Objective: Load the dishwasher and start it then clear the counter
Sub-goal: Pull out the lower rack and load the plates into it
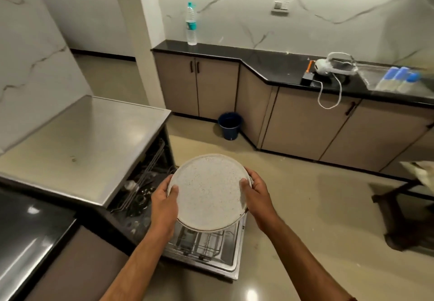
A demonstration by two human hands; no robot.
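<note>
I start with the dishwasher [145, 190]: it sits under the steel surface [77, 141] on my left, door dropped flat, lower rack [206, 244] drawn out over the door, with dark items already crowding the inner part of the racks. The free wire slots I can see are toward the outer end of the lower rack, directly below what I am carrying, so I judge that is where this piece should go.

The speckled plate [209, 191] is held in the air above that rack, face up toward the camera and tilted a little, touching nothing but my hands. To seat it well I would turn it on edge, line its rim with a gap between two tines, and lower it straight down instead of sliding it across the wires.

My left hand [164, 204] has a pinching grip on the left rim, thumb on top and fingers hidden beneath. My right hand [254, 190] does the same on the right rim, thumb on the face. I would let one hand take the weight while the other steadies the edge, releasing only once the plate stands by itself.

The long black surface [277, 65] behind still carries a water bottle [191, 24] and a corded white appliance [333, 65], for later clearing.
</note>
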